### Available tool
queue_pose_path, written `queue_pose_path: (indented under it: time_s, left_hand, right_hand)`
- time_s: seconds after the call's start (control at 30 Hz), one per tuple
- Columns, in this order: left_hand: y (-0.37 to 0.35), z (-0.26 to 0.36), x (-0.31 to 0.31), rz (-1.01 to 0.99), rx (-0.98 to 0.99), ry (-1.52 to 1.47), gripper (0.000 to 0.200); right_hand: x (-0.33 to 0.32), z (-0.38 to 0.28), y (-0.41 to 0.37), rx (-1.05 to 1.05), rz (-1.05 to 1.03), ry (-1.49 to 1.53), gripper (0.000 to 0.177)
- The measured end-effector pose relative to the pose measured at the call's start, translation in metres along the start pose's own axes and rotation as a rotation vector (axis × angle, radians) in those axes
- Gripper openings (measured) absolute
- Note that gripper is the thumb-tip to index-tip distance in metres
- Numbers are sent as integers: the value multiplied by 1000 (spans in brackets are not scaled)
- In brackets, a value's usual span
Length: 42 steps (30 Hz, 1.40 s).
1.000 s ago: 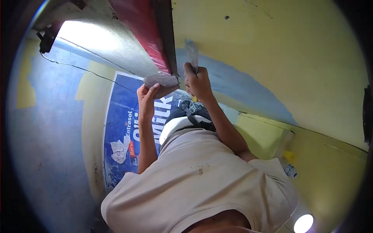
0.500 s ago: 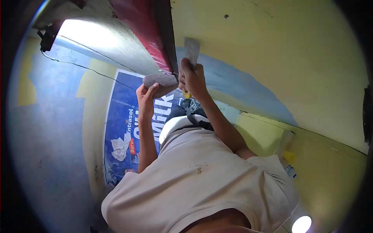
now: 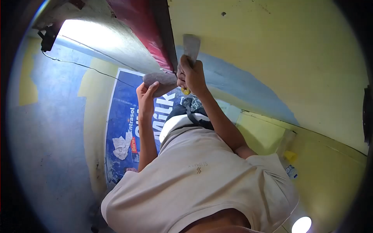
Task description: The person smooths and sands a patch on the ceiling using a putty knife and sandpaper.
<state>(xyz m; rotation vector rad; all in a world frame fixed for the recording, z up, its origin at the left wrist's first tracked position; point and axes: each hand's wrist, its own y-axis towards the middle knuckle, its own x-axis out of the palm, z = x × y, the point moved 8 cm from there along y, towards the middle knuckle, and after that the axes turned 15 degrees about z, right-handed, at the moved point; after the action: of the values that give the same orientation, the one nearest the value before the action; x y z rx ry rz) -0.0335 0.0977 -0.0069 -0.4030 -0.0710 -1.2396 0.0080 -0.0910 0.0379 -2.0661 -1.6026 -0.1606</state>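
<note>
My right hand [image 3: 192, 75] is wrapped round a putty knife [image 3: 191, 47]. Its flat grey blade points up toward the yellow wall, and a yellow end shows below my fist. To the left, my left hand [image 3: 146, 95] pinches a flat grey piece with a rounded end [image 3: 161, 79], thumb on top and fingers beneath. I cannot tell what this piece is made of. Its right end comes right up to my right fist, near the lower end of the dark-edged red panel [image 3: 149, 31].
A blue milk poster [image 3: 122, 105] with torn white patches hangs behind my left arm. Yellow wall [image 3: 272, 50] with a blue-grey painted patch [image 3: 241, 77] is on the right. A thin cable [image 3: 89, 69] runs along the upper left. A yellow object [image 3: 290, 156] lies beyond my right shoulder.
The putty knife has shifted up slightly, and its yellow end shows more clearly below my right fist. My left hand keeps its hold on the grey piece, nearly still.
</note>
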Motion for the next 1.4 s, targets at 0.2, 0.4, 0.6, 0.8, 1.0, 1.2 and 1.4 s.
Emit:
queue_pose_path:
  time_s: [0.2, 0.4, 0.6, 0.8, 1.0, 1.2, 1.4]
  left_hand:
    - [3, -3, 0, 34, -8, -23, 17]
    - [3, 2, 5, 18, 2, -21, 17]
    - [2, 3, 2, 9, 27, -27, 17]
    - [-3, 1, -4, 44, 4, -12, 18]
    - [2, 0, 3, 12, -12, -19, 18]
    - [4, 5, 8, 1, 10, -30, 18]
    - [3, 2, 1, -6, 23, -25, 18]
  right_hand:
    - [-9, 14, -7, 74, 39, 33, 51]
    - [-9, 14, -2, 66, 57, 11, 51]
    - [-8, 11, -4, 70, 58, 9, 52]
    - [-9, 16, -5, 62, 104, 38, 53]
    - [-2, -3, -9, 83, 30, 10, 52]
    - [-12, 5, -14, 111, 64, -2, 52]
    - [-12, 9, -8, 70, 46, 18, 51]
